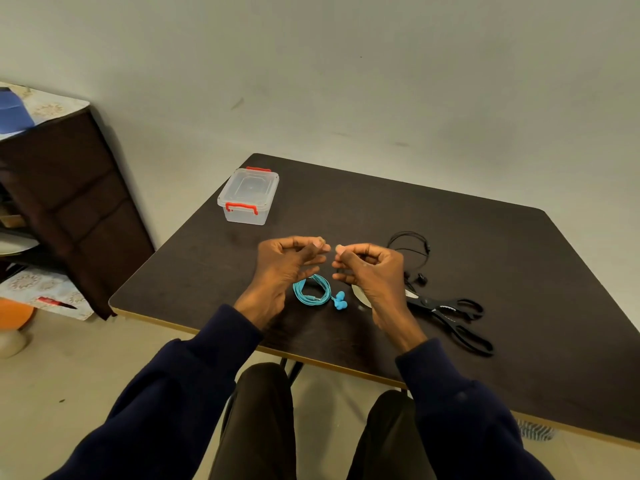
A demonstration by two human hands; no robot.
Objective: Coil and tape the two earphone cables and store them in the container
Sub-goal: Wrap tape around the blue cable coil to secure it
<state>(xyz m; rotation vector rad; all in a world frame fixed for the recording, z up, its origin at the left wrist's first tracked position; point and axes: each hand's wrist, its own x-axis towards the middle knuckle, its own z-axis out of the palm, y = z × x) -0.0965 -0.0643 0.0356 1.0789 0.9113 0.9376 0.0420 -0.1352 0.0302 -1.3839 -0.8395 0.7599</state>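
A blue earphone cable [312,292] lies coiled on the dark table [485,271], its blue earbuds [340,301] at the coil's right. A black earphone cable [412,251] lies in a loose loop further right. My left hand [289,265] and my right hand [370,268] hover above the blue coil, palms towards me. Each hand pinches thumb against fingertips, and the two pinches almost meet. I cannot tell whether anything thin is held between them. A white tape roll [358,292] shows partly behind my right hand. The clear container [248,197] with red latches stands shut at the table's back left.
Black scissors [450,317] lie on the table to the right of my right wrist. A dark cabinet [69,209] stands to the left of the table. A wall runs close behind the table's far edge.
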